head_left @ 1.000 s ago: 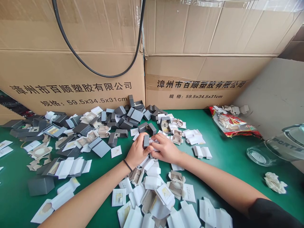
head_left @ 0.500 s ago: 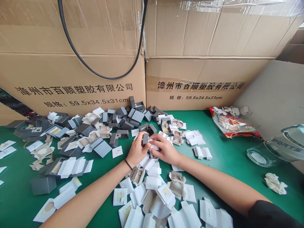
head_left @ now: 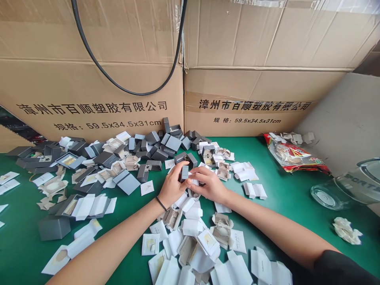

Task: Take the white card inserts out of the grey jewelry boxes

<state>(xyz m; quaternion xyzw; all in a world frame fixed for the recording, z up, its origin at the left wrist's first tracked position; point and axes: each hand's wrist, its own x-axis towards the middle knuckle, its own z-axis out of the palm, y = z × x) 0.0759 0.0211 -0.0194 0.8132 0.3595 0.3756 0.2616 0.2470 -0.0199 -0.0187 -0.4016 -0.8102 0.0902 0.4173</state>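
In the head view, my left hand [head_left: 172, 188] has its fingers closed around a small dark grey box [head_left: 184, 173] held upright over the middle of the table. Beside it, my right hand [head_left: 210, 185] has its fingers bent inward, with the thumb close to my left thumb. A bit of white shows between the right fingers, but what they grip is mostly hidden. Below the hands lies a heap of white folded card inserts [head_left: 190, 227]. Just behind them is a pile of dark grey boxes [head_left: 172, 143], some of them opened.
More grey boxes and torn inserts spread left over the green table [head_left: 285, 221]. Large cardboard cartons [head_left: 124, 87] stand along the back, with a black cable [head_left: 142, 94] hanging in front. To the right are a red snack bag [head_left: 292, 154], a clear jug [head_left: 353, 186] and crumpled paper [head_left: 346, 230].
The small box has tilted in my left hand, showing a lighter face. My right fingers have drawn in closer together. The view has shifted slightly.
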